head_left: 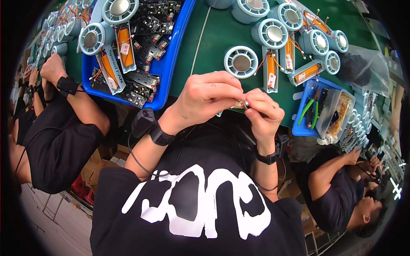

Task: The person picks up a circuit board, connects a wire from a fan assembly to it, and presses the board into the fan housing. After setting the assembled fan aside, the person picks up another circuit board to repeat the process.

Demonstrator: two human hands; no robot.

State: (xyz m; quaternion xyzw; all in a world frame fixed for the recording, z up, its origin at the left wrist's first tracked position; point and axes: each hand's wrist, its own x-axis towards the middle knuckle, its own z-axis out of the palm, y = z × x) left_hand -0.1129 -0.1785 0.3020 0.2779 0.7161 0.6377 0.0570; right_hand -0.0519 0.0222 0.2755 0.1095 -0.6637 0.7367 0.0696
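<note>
My left hand (211, 96) and my right hand (265, 112) meet in front of my chest, close to the near edge of the green table. Both are closed in a pinch on one small metallic part (245, 104) between the fingertips. Fingers cover most of it, so its exact kind does not show. Just beyond lies a light blue round fan head (241, 62) with a grey metal centre. To its right, a handle shell holds an orange battery pack (270, 71) with thin wires.
A blue tray (170, 81) of black circuit boards stands at left, with fan units across it. More fan units (273, 34) lie at far right. A blue bin (301, 128) holds green-handled cutters (316, 112) and a clear box (339, 113). Co-workers sit on both sides.
</note>
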